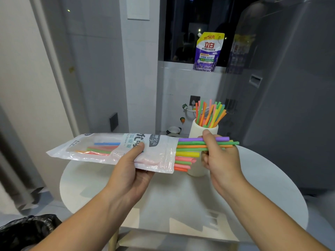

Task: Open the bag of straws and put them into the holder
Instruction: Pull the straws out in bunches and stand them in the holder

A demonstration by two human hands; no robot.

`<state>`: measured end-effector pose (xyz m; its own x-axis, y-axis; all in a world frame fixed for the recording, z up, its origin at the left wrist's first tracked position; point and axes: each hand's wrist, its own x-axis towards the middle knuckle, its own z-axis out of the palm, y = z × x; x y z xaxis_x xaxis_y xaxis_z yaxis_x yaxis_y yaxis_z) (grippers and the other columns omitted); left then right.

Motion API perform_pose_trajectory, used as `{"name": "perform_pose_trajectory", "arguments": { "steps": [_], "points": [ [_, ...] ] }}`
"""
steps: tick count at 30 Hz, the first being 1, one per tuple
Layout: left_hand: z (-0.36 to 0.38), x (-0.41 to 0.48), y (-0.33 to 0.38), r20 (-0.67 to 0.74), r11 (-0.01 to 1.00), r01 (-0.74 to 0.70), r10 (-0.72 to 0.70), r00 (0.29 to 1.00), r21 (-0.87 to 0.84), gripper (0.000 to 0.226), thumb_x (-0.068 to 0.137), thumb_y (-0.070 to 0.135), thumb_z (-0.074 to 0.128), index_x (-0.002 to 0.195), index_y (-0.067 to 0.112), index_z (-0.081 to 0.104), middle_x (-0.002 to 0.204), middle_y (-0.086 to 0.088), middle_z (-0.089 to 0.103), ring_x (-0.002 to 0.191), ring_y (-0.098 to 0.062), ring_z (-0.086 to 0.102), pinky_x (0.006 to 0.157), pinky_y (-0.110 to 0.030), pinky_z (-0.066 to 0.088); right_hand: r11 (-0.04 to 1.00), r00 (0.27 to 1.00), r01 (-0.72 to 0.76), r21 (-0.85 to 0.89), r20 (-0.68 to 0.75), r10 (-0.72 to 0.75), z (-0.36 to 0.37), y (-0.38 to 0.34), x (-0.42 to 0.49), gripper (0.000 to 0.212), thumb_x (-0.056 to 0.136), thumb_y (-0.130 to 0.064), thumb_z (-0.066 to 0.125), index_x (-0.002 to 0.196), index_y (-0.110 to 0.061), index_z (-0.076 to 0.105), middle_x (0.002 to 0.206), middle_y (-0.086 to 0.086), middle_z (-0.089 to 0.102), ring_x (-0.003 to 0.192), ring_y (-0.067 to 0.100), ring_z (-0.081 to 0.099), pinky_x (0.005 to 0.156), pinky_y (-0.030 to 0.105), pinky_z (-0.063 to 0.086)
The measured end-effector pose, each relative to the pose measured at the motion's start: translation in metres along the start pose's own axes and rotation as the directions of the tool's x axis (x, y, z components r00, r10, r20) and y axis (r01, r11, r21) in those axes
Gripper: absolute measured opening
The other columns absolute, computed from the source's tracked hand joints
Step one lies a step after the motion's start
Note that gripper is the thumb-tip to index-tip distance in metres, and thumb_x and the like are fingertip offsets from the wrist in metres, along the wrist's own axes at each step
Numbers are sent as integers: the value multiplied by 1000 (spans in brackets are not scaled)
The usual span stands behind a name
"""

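My left hand holds a clear and white plastic straw bag level above the table, its open mouth to the right. Coloured straws stick out of that mouth. My right hand pinches a bundle of several of them, purple, green and orange, partly drawn out of the bag. Behind my right hand stands a white cylindrical holder with several orange, green and pink straws upright in it.
A round white table lies under my hands. A purple detergent pouch rests on the window ledge behind. A grey appliance stands at right. A black rubbish bag sits at lower left.
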<state>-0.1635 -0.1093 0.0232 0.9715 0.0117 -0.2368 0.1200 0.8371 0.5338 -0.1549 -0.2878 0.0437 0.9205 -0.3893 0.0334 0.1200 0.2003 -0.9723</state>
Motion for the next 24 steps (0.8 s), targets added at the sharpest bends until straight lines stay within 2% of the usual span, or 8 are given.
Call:
{"name": "perform_pose_trajectory", "arguments": {
  "steps": [2, 7, 15, 24],
  "points": [
    [1, 1, 1, -2, 1000, 9, -9, 1000, -14, 17, 99, 7, 63, 115, 11, 69, 100, -9, 84, 85, -21, 82, 76, -45, 65, 999, 999, 46, 7, 0, -46, -3, -6, 5, 35, 93, -27, 66, 60, -20, 56, 47, -2, 41, 39, 12, 36, 43, 23, 28],
    [1, 4, 6, -1, 999, -2, 2, 1000, -38, 16, 100, 7, 61, 114, 10, 69, 96, -8, 84, 80, -20, 82, 71, -41, 67, 994, 992, 105, 32, 69, -106, -15, -28, 14, 28, 98, -21, 60, 72, -11, 58, 49, 3, 48, 39, 14, 44, 36, 22, 34],
    [-10, 14, 17, -25, 999, -33, 32, 999, -40, 16, 101, 7, 60, 114, 10, 69, 99, -7, 84, 86, -20, 82, 79, -41, 66, 990, 984, 141, 15, 106, -141, -34, -62, 32, 26, 98, -22, 60, 77, -6, 62, 53, 1, 57, 41, 13, 48, 39, 22, 42],
    [-13, 18, 24, -52, 997, -54, 51, 997, -48, 15, 101, 7, 61, 114, 10, 68, 93, -6, 84, 80, -19, 82, 63, -36, 67, 967, 969, 239, -94, 88, -231, -55, -102, 41, 24, 97, -23, 62, 76, -10, 61, 71, 8, 59, 41, 13, 49, 40, 21, 43]
  ]
}}
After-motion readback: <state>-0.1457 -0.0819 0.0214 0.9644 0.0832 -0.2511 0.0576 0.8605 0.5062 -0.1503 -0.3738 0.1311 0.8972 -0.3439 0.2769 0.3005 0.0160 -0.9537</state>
